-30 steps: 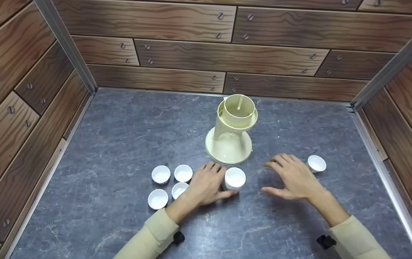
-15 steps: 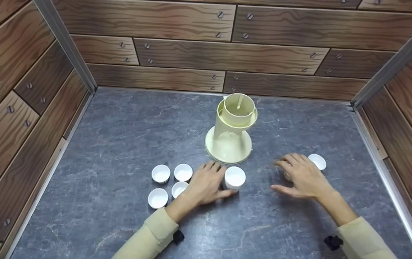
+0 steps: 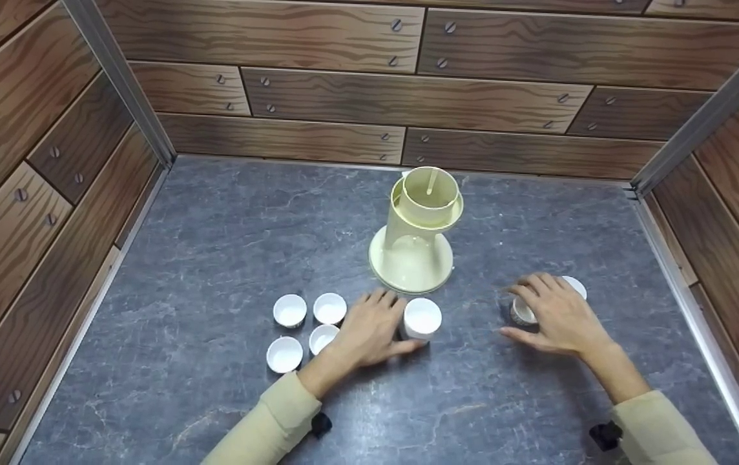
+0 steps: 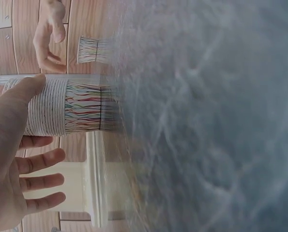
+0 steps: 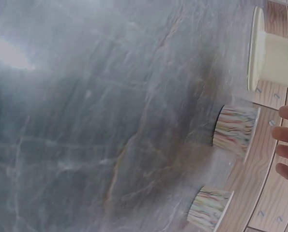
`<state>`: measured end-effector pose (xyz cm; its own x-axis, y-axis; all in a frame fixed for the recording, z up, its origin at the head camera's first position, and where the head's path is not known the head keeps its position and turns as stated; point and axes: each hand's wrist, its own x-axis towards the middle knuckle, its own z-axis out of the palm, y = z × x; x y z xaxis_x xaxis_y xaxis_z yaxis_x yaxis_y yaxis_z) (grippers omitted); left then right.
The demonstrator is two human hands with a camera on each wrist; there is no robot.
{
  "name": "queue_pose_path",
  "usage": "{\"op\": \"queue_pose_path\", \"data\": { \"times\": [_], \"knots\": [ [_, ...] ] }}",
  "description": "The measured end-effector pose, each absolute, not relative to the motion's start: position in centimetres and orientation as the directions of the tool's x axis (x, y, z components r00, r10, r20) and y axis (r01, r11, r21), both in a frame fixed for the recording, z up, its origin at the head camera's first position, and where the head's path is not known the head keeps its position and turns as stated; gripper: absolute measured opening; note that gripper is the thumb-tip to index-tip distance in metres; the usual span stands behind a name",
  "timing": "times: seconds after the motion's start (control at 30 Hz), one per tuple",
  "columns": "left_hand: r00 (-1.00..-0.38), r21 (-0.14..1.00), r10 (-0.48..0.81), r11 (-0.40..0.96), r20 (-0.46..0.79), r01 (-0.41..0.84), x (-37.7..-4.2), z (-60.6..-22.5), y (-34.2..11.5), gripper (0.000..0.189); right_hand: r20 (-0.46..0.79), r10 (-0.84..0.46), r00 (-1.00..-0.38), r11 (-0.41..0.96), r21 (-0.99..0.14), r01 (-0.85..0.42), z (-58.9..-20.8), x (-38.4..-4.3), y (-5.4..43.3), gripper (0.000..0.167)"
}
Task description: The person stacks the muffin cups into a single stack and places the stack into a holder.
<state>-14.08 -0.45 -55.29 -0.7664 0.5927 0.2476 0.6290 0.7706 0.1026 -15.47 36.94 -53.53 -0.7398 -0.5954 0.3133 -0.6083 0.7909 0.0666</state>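
Though white overhead, wristcam stack striped

Back wall, left wall and right wall bound the surface. Stand sits rear of centre; container nested in its top. Cup stack stands just before the stand, immediately right of left hand. Left of that hand, two rows: rear-left cup, rear-right cup; front-left cup, front-right cup. Well right of the stack, inner cup lies between thumb and fingers of right hand from overhead; contact unclear. Outer cup lies behind and right of it.
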Motion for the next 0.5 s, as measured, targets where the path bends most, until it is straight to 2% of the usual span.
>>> {"op": "queue_pose_path", "data": {
  "times": [0.2, 0.5],
  "knots": [
    [-0.764, 0.101, 0.589, 0.771, 0.264, 0.629, -14.1, -55.3, -0.4, 0.069, 0.307, -0.578, -0.756, 0.806, 0.076, -0.587, -54.0, -15.5, 37.6, 0.077],
    [-0.763, 0.086, 0.588, 0.774, 0.270, 0.627, -14.1, -55.3, -0.5, 0.069, 0.269, -0.517, -0.813, 0.851, 0.056, -0.523, -53.9, -15.5, 38.5, 0.078]
  ]
}}
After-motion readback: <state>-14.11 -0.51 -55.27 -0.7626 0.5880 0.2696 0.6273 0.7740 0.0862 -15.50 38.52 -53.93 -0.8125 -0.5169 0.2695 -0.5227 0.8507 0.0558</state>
